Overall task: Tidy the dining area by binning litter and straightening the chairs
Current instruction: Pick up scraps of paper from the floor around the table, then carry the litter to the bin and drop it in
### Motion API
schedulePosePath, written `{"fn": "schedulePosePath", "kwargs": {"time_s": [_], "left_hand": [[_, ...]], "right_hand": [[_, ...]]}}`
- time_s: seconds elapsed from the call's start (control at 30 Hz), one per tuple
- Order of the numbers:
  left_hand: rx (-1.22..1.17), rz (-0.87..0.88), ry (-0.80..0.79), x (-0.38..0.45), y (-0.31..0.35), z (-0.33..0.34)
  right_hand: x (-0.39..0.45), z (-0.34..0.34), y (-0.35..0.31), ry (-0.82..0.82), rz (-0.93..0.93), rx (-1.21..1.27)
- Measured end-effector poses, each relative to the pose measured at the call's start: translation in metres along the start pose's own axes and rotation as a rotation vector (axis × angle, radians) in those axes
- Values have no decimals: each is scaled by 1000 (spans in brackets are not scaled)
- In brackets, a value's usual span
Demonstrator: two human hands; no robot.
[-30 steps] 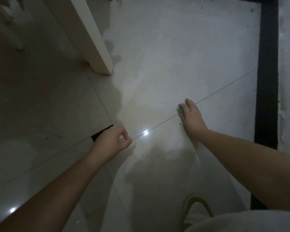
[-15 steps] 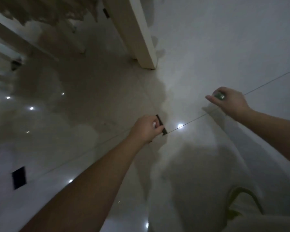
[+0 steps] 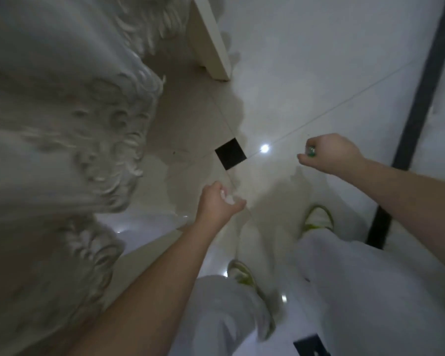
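Two scraps are in hand: my left hand (image 3: 220, 201) pinches white litter (image 3: 228, 199), right hand (image 3: 329, 152) clenches green litter (image 3: 311, 151), both lifted off the floor (image 3: 319, 73) (bin unseen), presumably for carrying away.

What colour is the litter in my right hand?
Green, seen in the head view: the small scrap held in the right hand.

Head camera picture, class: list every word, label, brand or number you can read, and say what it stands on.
No text can be read.
Green scrap in the right hand: too small and blurred to show print.
White scrap in the left hand: no print visible.
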State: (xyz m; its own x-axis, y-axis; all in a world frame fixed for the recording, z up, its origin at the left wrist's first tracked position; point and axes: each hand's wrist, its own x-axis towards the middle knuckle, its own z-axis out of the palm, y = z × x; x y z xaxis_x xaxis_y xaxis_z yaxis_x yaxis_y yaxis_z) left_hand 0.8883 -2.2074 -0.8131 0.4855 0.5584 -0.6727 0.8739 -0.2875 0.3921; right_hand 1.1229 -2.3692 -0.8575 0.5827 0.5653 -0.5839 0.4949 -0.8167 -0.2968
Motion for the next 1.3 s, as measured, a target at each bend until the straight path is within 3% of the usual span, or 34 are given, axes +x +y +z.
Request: {"fn": "schedulePosePath", "kwargs": {"time_s": [0.17,0.33,0.47,0.67,0.93,1.13,1.3], "left_hand": [[-9,-87,-152,-107,27,-24],[-337,-120,-228,-216,55,-69],[-582,-160,-159,-286,63,-117],[-1038,-111,-236,-363,69,-201],[-1179,39,-216,-450,24,-267],[-1524,-16,-93,-491,-25,-280],[-1868,11,-196,-508,-54,-307]], "right_hand": [[-82,-38,-22,-79,51,111],[-167,-82,-72,-57,122,292],[-234,-116,-109,-83,79,305],[-320,-169,-168,-86,30,317],[-419,-216,-224,6,13,497],[-478,-237,-277,55,61,831],[-508,-236,-331,-108,119,1378]]}}
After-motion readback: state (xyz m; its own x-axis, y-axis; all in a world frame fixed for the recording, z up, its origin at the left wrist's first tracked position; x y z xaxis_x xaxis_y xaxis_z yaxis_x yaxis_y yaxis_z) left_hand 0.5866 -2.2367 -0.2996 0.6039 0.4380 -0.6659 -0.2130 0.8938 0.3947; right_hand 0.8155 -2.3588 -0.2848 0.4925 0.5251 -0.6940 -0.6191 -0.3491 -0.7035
